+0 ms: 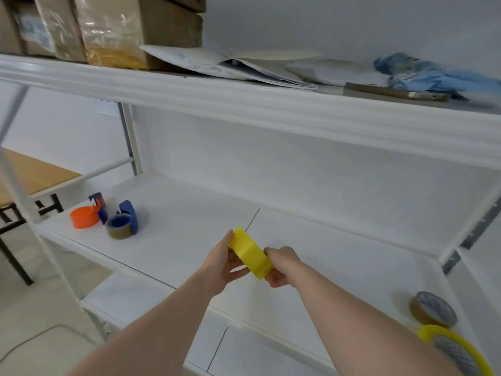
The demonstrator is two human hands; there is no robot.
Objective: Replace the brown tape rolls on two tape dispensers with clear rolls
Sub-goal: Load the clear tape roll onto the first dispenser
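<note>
Both of my hands hold a yellow-tinted clear tape roll (250, 253) above the white shelf (311, 253). My left hand (226, 263) grips its left side, thumb on the rim. My right hand (280, 265) grips its right end. At the shelf's far left lie two dispensers: a blue one with an orange spool (90, 213), and a blue one (127, 219) loaded with a brown tape roll (119, 231). At the near right a loose brown roll (431, 309) lies beside another yellow-tinted clear roll (455, 348).
An upper shelf (244, 101) overhangs the work area, carrying cardboard boxes (108, 28), papers (230, 66) and a blue bag (433, 74). White shelf posts (48, 253) stand at the left. A wooden table (29, 172) is beyond them.
</note>
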